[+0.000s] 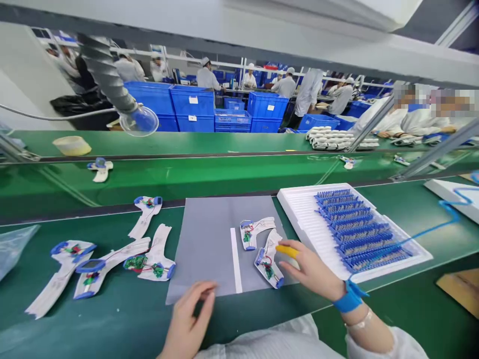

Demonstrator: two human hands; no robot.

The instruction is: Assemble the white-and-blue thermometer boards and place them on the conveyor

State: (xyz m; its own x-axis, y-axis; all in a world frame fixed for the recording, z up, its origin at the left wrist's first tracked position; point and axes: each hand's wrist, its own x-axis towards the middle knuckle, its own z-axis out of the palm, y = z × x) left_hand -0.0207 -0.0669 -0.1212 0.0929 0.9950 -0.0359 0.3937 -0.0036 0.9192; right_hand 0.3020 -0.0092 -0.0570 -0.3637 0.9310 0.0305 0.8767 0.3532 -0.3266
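My right hand (312, 269) has thumb and yellow-cotted finger parted, their tips just beside a wired white handle shell (267, 264); contact I cannot tell. Beyond them lies a second wired shell (254, 233). My left hand (190, 316) curls loosely, thumb apart, at the grey mat's (209, 239) near edge.

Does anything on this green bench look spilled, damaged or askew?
Nothing looks spilled or clearly damaged. Left of the flat grey rectangular mat, four white pistol-shaped plastic shells with exposed circuit boards lie at mixed angles, some crowded together, which looks untidy.
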